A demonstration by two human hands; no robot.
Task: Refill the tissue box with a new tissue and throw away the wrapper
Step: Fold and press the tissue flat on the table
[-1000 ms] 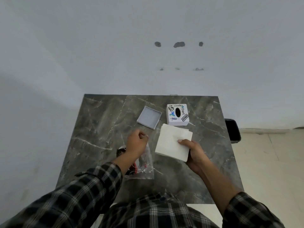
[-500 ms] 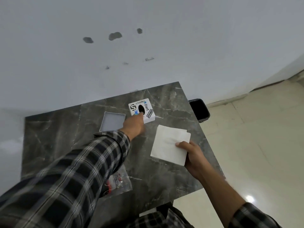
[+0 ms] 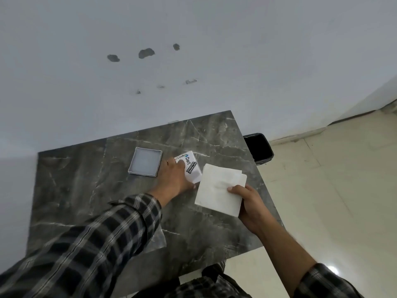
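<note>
Left hand (image 3: 175, 176) now clamped over the tissue box (image 3: 191, 167): palm on the near top, fingers wrapped down the sides, printed face partly covered. Half a second back only reaching toward it with fingertips at the dispensing slot; a full second back closed above the wrapper at the near edge. Box tipped and dragged nearer since then, one corner now just beside the held stack. Wrapper let go in between; a clear plastic corner (image 3: 160, 239) shows just under the left sleeve, well apart from both grasps, print no longer visible behind the arm.

Right hand (image 3: 249, 204) unchanged in job: thumb on top, fingers beneath, pinching the white tissue stack (image 3: 219, 187) by its near right corner, stack held flat just above the marble table (image 3: 86, 190). Top sheet slightly offset at the far corner.

Grey square lid (image 3: 145, 161) lying open-side up just beyond the left grasp, apart from the box. So box shell off its base, judged ready for loading from the underside.

Reading: unwrapping done, stack free, box in hand. Step in progress judged as turning the box over to take the stack. Refill not yet made, lid not yet refitted, wrapper not yet binned. Black bin (image 3: 258, 148) on the floor past the table's far right corner, beyond the right grasp.

Risk noted: loose top sheet liable to slide during insertion.
</note>
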